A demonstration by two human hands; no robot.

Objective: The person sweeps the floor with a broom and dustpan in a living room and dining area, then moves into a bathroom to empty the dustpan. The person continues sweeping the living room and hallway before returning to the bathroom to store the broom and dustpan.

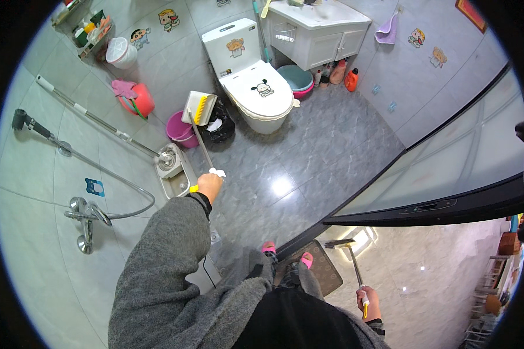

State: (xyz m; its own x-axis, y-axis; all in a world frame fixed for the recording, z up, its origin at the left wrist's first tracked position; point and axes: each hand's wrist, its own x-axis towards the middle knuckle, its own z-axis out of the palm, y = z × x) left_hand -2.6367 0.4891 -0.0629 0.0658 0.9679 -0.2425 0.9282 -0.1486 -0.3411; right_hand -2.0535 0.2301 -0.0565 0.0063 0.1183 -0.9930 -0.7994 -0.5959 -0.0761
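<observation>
My left hand [210,186] is closed around the handle of a long-handled dustpan [199,108]. The dustpan's white pan, with a yellow comb edge, is raised beside a black-bagged trash bin [220,124] and a purple bucket [182,129]. At the lower right, my right hand [368,301] grips the white and yellow handle end of a broom [353,261]. The broom's dark bristle head is over the light floor outside the doorway, near a brown door mat [321,268]. White tissue shows in the bin.
A toilet [262,94] with its lid down stands ahead, left of a white sink cabinet [318,39]. A mop bucket [174,172] is by the left wall, below a shower hose [113,172]. The black-framed door [436,205] and its threshold [303,237] lie to the right.
</observation>
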